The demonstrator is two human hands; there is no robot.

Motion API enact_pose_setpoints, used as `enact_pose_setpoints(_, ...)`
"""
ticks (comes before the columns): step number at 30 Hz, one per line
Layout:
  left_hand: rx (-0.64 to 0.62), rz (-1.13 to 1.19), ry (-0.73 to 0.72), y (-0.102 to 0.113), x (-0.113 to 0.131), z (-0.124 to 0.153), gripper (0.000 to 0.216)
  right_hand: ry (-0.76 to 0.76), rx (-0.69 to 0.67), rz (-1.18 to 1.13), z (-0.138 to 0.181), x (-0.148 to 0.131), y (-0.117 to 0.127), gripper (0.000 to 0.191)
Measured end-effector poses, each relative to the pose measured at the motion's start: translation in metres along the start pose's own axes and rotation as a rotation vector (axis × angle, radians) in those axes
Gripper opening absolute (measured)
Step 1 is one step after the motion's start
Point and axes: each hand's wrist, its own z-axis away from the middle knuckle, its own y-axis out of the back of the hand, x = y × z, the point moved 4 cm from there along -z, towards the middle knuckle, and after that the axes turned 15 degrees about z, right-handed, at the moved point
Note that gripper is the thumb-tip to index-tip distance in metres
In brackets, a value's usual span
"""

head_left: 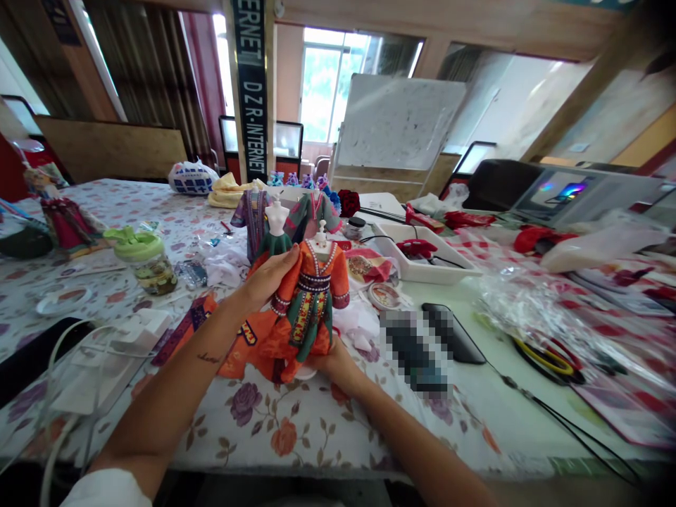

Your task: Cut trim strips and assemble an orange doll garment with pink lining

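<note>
Noted flowered tablecloth (253, 436) spread below, presumably as protection. Saw orange dress (313, 292) upright above its near part, fitted on small white mannequin (322, 231). Found left hand (273, 277) at shoulder, right hand (339, 364) low by hem, likely to steady both ends. Could not tell whether pinching or cupping, with grip mostly hidden. Barely made out white edge (306, 374) under hem, possibly a stand.

Left of the left hand (272, 274) are a green-lidded jar (151, 273) and a white power strip (116, 362); right of the right hand (338, 362), a dark phone (465, 342) — beyond both hands, a white tray (438, 273) and a whiteboard (398, 123).
</note>
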Motion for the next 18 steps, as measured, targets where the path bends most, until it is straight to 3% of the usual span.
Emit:
enact_pose_setpoints(5,-0.029,0.006,-0.040,0.000,0.004,-0.002,0.048,-0.017,0.068,0.042,-0.003,0.006,0.006,0.032)
enact_pose_setpoints(8,-0.020,-0.109,-0.007,0.004,0.002,-0.004,0.050,-0.029,0.110,0.065,-0.005,0.010,0.009,0.030)
enact_pose_setpoints(12,0.040,-0.183,-0.029,0.008,0.002,-0.008,0.051,0.004,0.054,0.042,-0.006,0.007,0.007,0.032)
enact_pose_setpoints(18,0.123,-0.072,-0.058,0.018,0.022,-0.013,0.049,-0.052,0.291,-0.064,-0.007,0.010,0.028,0.029)
